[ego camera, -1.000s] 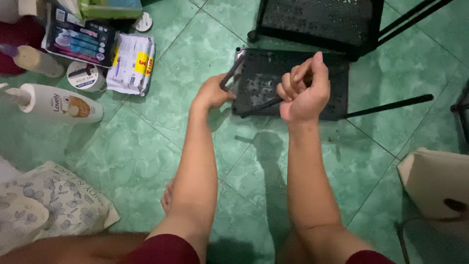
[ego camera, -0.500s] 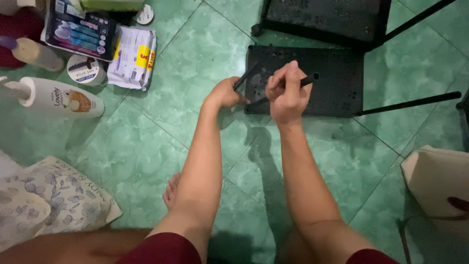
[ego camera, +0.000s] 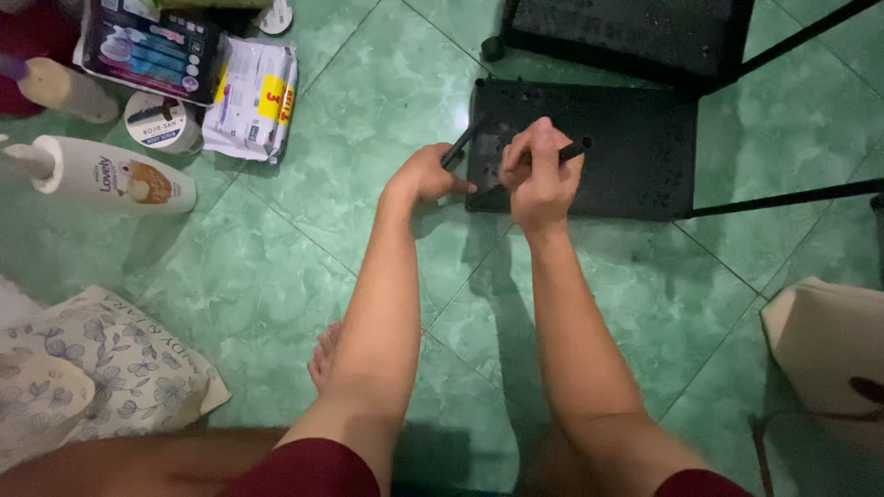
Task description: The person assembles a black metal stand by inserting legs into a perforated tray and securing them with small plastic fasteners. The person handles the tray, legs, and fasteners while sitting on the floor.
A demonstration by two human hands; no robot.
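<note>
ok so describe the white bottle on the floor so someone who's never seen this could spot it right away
Start at the green tiled floor and go to the clutter at the upper left. The white pump bottle lies on its side, below a small round tin. It is the only long white thing lying flat there, with a brown picture on its label.

left hand on black panel | right hand gripping rod (dim)

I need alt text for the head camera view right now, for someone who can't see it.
Seen from above, a person's left hand and right hand each grip a thin black rod at the edge of a flat black panel lying on a green tiled floor. A white pump bottle and packets lie to the left.
</note>
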